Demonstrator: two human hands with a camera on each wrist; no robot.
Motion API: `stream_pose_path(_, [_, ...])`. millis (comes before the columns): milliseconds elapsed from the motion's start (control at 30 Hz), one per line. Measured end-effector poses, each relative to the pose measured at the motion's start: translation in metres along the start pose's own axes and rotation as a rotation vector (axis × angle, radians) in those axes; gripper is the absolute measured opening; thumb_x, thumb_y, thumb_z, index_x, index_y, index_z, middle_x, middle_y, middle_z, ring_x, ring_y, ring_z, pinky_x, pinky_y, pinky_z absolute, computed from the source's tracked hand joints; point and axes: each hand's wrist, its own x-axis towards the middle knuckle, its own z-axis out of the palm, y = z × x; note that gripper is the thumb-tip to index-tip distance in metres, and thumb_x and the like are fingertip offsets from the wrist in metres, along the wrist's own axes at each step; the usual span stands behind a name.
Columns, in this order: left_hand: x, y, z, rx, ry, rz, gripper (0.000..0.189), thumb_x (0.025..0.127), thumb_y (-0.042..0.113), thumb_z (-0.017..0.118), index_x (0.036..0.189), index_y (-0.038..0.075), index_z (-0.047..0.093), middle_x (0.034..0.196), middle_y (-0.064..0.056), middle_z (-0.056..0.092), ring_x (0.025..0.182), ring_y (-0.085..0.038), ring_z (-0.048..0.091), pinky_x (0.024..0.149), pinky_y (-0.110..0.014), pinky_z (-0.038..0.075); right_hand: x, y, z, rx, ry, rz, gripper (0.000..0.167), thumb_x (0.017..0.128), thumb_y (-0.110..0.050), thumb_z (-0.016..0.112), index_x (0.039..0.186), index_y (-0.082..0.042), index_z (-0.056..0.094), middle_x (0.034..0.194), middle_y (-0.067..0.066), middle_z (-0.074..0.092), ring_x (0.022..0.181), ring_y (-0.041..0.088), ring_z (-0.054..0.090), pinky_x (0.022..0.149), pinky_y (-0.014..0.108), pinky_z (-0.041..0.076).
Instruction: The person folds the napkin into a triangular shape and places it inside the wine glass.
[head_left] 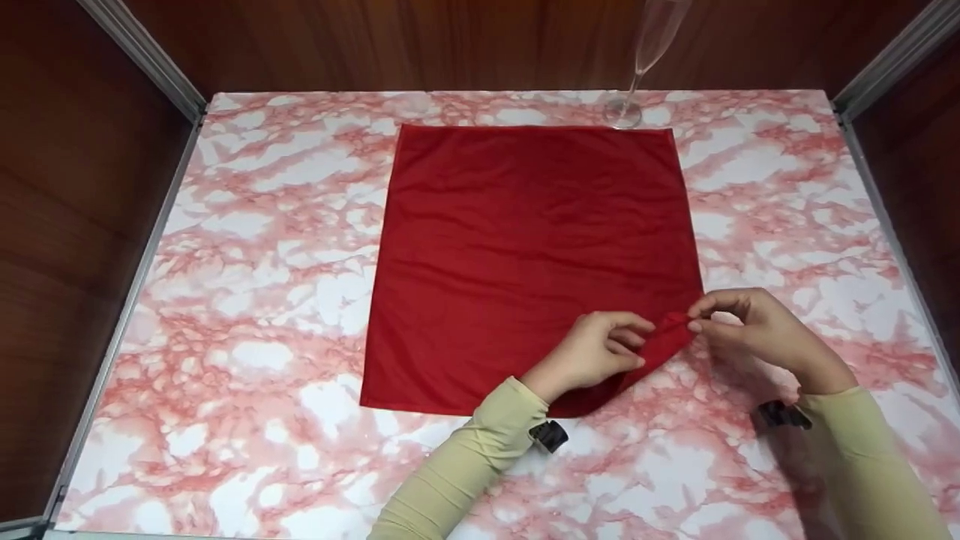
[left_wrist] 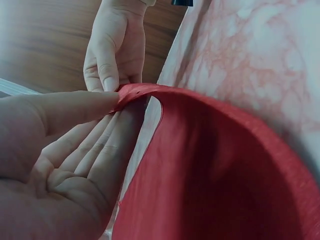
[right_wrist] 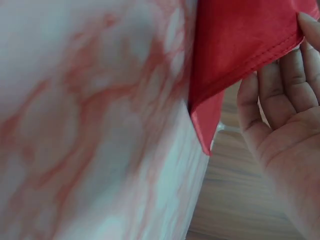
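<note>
A red square cloth lies spread out on the table, its lower right corner lifted and folded inward. My left hand pinches the raised part between thumb and fingers; the left wrist view shows the cloth's edge arching away from that thumb. At the right side of the cloth, my right hand pinches the edge with thumb and forefinger, close to the left fingertips. In the right wrist view, a stitched hem runs toward the right hand's fingers.
Just behind the cloth's far right corner stands a clear champagne flute, its top cut off by the frame. The table has a red and white marbled surface. Brown wood panels enclose it at the back and both sides.
</note>
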Motion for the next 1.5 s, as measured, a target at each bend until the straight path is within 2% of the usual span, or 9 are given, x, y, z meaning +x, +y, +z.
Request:
stream_pose_path(267, [0.005,0.007,-0.016,0.050,0.105,0.047,0.029,0.088,0.001,0.067,0.116,0.002,0.066,0.107,-0.007,0.068,0.089,-0.005,0.063,0.074,-0.015,0.051,0.029,-0.006,0.005,-0.007,0.045,0.020,0.007,0.087,0.001,0.067,0.094,0.001,0.068,0.086,0.013,0.066,0.078,0.014,0.060,0.069,0.023,0.049])
stream_pose_path(533, [0.008,0.015,-0.031,-0.030,0.189,0.005,0.028,0.089,-0.004,0.064,0.116,-0.001,0.065,0.103,-0.013,0.068,0.079,-0.012,0.067,0.064,-0.021,0.055,0.058,-0.014,0.007,0.035,0.012,-0.026,0.010,0.089,-0.001,0.066,0.096,0.006,0.066,0.088,0.008,0.067,0.081,0.011,0.061,0.069,0.019,0.050])
stream_pose_path(900, [0.010,0.020,-0.052,-0.056,0.236,0.003,0.029,0.088,-0.007,0.063,0.116,0.000,0.065,0.094,-0.010,0.068,0.075,-0.013,0.067,0.063,-0.024,0.056,0.085,-0.022,0.007,0.039,-0.029,-0.043,0.012,0.088,-0.003,0.067,0.098,0.005,0.066,0.087,0.011,0.065,0.074,0.011,0.057,0.060,0.020,0.048])
stream_pose_path(1167, [0.010,0.026,-0.081,-0.068,0.263,0.009,0.029,0.089,-0.005,0.062,0.118,0.000,0.064,0.092,-0.009,0.067,0.076,-0.014,0.068,0.063,-0.027,0.056,0.105,-0.024,-0.003,0.046,-0.087,-0.060,0.016,0.088,-0.004,0.068,0.100,0.006,0.064,0.090,0.012,0.065,0.083,0.015,0.061,0.070,0.021,0.051])
stream_pose_path(1267, [0.009,0.029,-0.093,-0.077,0.273,-0.001,0.031,0.089,-0.005,0.062,0.120,0.001,0.063,0.092,-0.009,0.067,0.077,-0.016,0.068,0.064,-0.029,0.057,0.114,-0.022,-0.008,0.059,-0.096,-0.060,0.017,0.087,-0.003,0.069,0.100,0.007,0.063,0.090,0.012,0.065,0.083,0.015,0.062,0.070,0.020,0.050])
stream_pose_path(1500, [0.006,0.030,-0.120,-0.065,0.310,-0.026,0.033,0.089,-0.006,0.062,0.121,0.001,0.062,0.096,-0.013,0.067,0.079,-0.019,0.068,0.062,-0.032,0.057,0.129,-0.013,-0.016,-0.010,-0.068,0.013,0.021,0.087,-0.010,0.071,0.101,0.004,0.064,0.090,0.010,0.065,0.082,0.013,0.060,0.067,0.019,0.049])
